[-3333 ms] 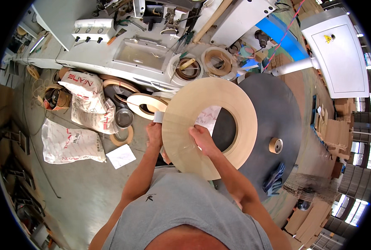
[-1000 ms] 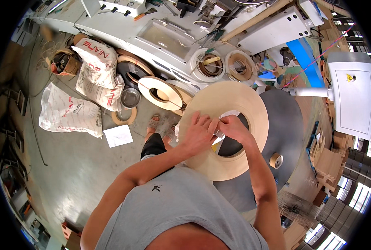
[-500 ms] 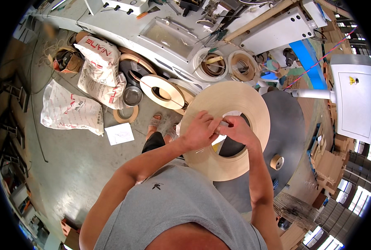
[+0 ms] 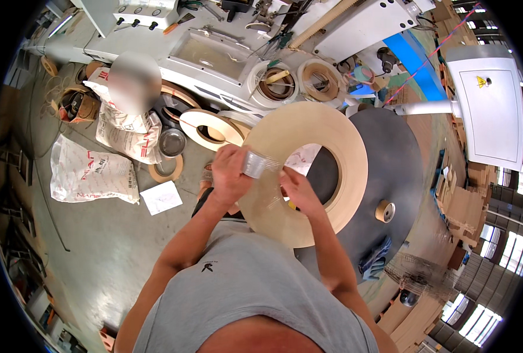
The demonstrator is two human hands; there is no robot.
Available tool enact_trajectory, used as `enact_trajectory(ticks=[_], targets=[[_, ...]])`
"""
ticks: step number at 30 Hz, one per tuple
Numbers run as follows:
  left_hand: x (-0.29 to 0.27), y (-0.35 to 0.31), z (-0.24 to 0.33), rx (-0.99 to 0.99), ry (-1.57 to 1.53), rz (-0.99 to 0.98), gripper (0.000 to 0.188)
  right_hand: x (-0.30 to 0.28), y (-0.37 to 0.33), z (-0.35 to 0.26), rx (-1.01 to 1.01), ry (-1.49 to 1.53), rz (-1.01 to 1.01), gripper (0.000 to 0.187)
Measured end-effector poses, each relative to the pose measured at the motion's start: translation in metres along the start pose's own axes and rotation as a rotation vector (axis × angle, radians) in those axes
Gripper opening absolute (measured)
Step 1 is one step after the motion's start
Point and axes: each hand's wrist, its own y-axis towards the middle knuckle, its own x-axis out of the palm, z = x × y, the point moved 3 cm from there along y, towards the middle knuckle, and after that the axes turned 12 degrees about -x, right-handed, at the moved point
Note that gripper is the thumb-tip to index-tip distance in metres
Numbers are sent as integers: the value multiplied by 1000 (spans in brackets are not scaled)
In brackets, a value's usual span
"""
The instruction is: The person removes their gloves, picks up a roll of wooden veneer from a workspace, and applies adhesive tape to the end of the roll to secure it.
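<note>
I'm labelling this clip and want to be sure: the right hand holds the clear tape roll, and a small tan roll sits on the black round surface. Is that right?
One slip: in the head view, the left hand holds the clear tape roll. A small tan roll does sit on the black round surface.

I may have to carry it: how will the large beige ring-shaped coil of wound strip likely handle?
The beige coil is probably heavy, since its turns fill a broad, thick ring. Its layers might slide out of line, as no side flange shows on its visible face. Stood on its circular edge, it would likely roll.
</note>
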Motion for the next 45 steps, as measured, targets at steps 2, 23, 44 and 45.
enact_trajectory(ticks=[2,23,44,45], targets=[[-11,-3,-8,-64,1,14,36,8,-3,-2,-18,-7,-55,48],[71,-119,-115,-1291,-1110,-392,15,-5,-3,10,147,151,-13,42],[106,-118,-88,-1513,-1627,-717,41,-9,40,21,182,-164,-320,44],[107,-118,-90,-1505,-1603,-722,41,-11,40,22,152,-156,-262,42]])
